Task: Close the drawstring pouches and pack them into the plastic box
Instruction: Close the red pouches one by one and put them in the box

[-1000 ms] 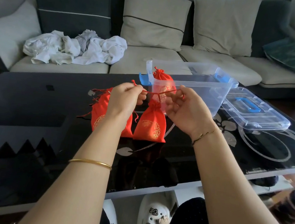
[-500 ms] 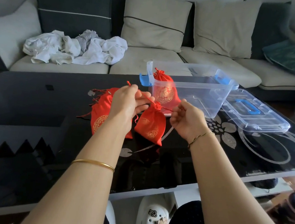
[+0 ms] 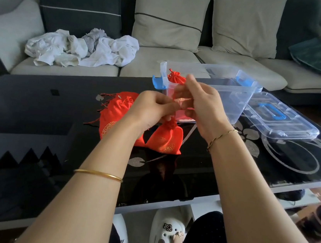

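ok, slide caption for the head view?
Left hand and right hand pinch the drawstring of a red pouch on the table; another pouch sits in the open plastic box, lid beside it.

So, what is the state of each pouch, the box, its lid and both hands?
plastic box: open.
lid: off, beside the plastic box.
boxed pouch: closed, inside the plastic box.
front pouch: neck drawn shut.
pouch pile: lying on the table, cords loose.
left hand: pinches the drawstring.
right hand: pinches the drawstring.
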Demonstrator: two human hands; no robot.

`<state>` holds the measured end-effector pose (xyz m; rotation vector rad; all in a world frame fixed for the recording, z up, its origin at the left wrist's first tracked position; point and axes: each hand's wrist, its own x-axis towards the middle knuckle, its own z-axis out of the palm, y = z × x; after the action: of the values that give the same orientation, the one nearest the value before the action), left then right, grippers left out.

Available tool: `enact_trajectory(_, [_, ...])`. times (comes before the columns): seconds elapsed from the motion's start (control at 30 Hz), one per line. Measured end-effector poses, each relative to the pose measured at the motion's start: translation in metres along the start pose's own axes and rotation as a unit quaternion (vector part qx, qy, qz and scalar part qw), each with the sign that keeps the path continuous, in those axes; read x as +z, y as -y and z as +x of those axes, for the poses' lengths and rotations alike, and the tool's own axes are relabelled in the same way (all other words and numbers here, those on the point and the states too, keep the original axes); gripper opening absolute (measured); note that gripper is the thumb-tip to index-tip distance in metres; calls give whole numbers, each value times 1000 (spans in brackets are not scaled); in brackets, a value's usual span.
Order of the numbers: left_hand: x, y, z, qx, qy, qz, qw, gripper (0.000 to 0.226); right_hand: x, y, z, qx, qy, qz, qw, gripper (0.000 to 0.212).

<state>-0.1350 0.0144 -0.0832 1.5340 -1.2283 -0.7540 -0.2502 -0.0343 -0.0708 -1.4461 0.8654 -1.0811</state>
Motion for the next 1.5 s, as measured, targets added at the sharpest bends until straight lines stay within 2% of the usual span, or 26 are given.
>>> enact_trajectory(0.1, [0, 3, 1, 3, -11, -24, 1000, 22, -6, -5, 0, 44, 3, -48, 998, 27])
enact_trajectory(0.2, [0, 6, 3, 11, -26, -24, 999, 16, -6, -9, -2, 43, 35, -66, 996, 14])
enact_trajectory(0.33, [0, 8, 5, 16, -60, -15, 998, 12, -9, -9, -2, 0, 52, -85, 995, 12])
enact_trajectory(0.43, [2, 8, 6, 14, -82, -14, 996, 12, -10, -13, -6, -55, 72, -181, 979, 13])
enact_trajectory(0.53, [3, 9, 6, 11, -99, -18, 995, 11, -7, -17, -6, -111, 57, -252, 960, 17])
enact_trajectory(0.87, [1, 10, 5, 29, -136, -8, 990, 11, 3, -20, -5, -209, 40, -313, 925, 8])
enact_trajectory(0.97, [-1, 6, 4, 23, -139, -24, 990, 16, 4, -21, -4, -205, 35, -340, 917, 8])
enact_trajectory(1.03, [-3, 1, 2, -10, -102, -88, 991, 13, 2, -24, -2, -171, 23, -318, 932, 9])
enact_trajectory(1.07, [-4, -2, 0, -22, -77, -115, 990, 17, 1, -25, -1, -150, 15, -297, 943, 9])
enact_trajectory(1.1, [-4, -2, 0, -25, -61, -114, 991, 31, 1, -25, -1, -128, 10, -277, 952, 10])
enact_trajectory(1.13, [-3, -1, 0, -19, -57, -84, 995, 44, 1, -26, -2, -104, 8, -259, 960, 10])
enact_trajectory(1.2, [-3, -1, 0, 10, -89, 9, 996, 54, 2, -25, -3, -55, 15, -218, 974, 16])
enact_trajectory(1.33, [1, 2, 1, 60, -160, 63, 983, 44, 2, -23, -4, 62, 46, -47, 996, 21])
enact_trajectory(1.5, [2, 1, 0, 150, -148, 161, 964, 22, 3, -23, -3, 169, 30, 118, 978, 19])
